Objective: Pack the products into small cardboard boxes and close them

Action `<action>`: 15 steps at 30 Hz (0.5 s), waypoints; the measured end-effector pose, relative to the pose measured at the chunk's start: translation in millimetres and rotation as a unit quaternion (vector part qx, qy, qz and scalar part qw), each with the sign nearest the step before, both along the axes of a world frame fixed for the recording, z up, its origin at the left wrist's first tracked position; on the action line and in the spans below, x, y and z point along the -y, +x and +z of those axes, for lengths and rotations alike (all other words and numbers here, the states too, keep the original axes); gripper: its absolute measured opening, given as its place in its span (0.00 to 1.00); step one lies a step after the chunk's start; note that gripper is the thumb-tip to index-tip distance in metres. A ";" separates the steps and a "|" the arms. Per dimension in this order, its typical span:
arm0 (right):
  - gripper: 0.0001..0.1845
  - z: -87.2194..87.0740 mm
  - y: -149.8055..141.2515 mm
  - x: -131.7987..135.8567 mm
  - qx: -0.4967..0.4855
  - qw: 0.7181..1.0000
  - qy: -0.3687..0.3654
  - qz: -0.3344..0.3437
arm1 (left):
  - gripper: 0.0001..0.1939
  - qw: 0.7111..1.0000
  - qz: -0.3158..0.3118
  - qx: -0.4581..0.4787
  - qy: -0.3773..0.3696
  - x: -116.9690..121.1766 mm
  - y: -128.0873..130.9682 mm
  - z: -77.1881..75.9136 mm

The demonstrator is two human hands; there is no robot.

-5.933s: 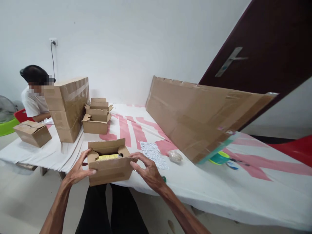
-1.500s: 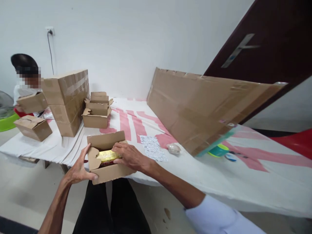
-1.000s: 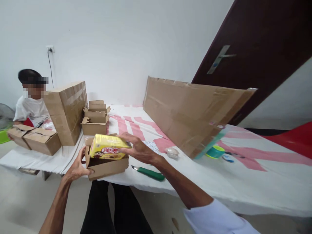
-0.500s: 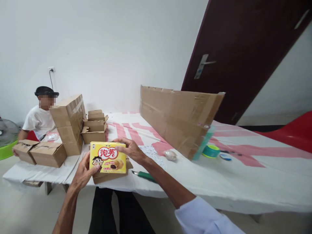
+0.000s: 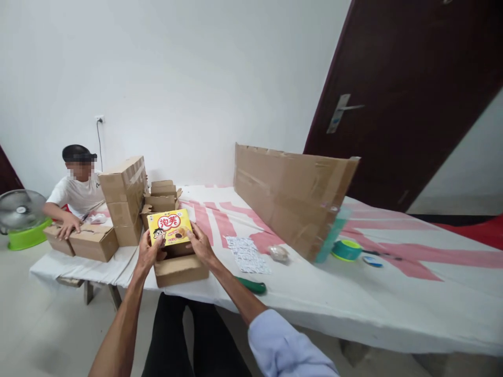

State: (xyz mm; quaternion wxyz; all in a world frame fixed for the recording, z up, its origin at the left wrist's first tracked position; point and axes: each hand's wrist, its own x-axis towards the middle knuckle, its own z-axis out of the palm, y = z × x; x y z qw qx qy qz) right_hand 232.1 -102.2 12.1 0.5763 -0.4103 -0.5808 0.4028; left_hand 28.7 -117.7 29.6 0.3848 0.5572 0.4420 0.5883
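Note:
A yellow snack box (image 5: 171,226) with red lettering and a cartoon face is held between both my hands. My left hand (image 5: 148,250) grips its left edge, thumb on the front face. On the right edge my right hand (image 5: 199,244) holds it, fingers partly hidden behind. Right below the snack box, an open cardboard box (image 5: 181,273) stands at the table's near edge, its dark inside partly covered by the snack box. A green utility knife (image 5: 251,285) lies right of it, partly hidden by my right forearm.
Stacked cartons (image 5: 124,204) and open cartons (image 5: 163,198) stand at the left. A co-worker (image 5: 80,188) sits beyond, one hand on closed boxes (image 5: 94,242). A large cardboard panel (image 5: 291,193), a label sheet (image 5: 247,255), a small bag (image 5: 279,254) and a tape roll (image 5: 346,250) are to the right.
The snack box has moved up and tilted back, uncovering more of the open cardboard box. My right hand has shifted from its top to its right edge. The co-worker's hand now rests atop the boxes.

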 end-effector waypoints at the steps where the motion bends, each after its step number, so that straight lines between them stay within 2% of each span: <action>1: 0.47 -2.7 -0.2 -2.9 0.007 1.000 -0.012 -0.003 | 0.43 1.000 -0.002 -0.007 -0.002 -1.0 -0.3 -2.6; 7: 0.40 -12.4 -1.1 -12.3 0.023 0.998 -0.063 -0.006 | 0.37 0.998 0.012 -0.057 -0.001 -1.1 -2.7 -8.6; 15: 0.37 -10.4 -4.4 -15.2 0.028 0.996 -0.081 -0.010 | 0.37 0.995 0.013 -0.095 0.003 -10.6 -8.5 -11.7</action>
